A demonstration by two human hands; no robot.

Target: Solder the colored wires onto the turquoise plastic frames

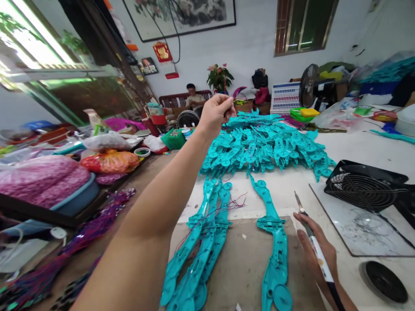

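Observation:
My left hand (215, 113) is raised above the table with its fingers pinched on something thin that I cannot make out. My right hand (316, 250) rests low at the right, wrapped round a soldering iron (313, 242) whose tip points up and away. A single teal plastic part (275, 246) lies lengthwise on the brown mat (243, 263) just left of that hand. Several more teal parts (204, 242) with thin red and purple wires lie stacked at the mat's left.
A big heap of teal parts (266, 147) fills the table's middle. A black fan (363, 188) lies flat at right on a marble slab (363, 229). Bags and basins crowd the left bench (45, 181). A person (193, 98) sits at the back wall.

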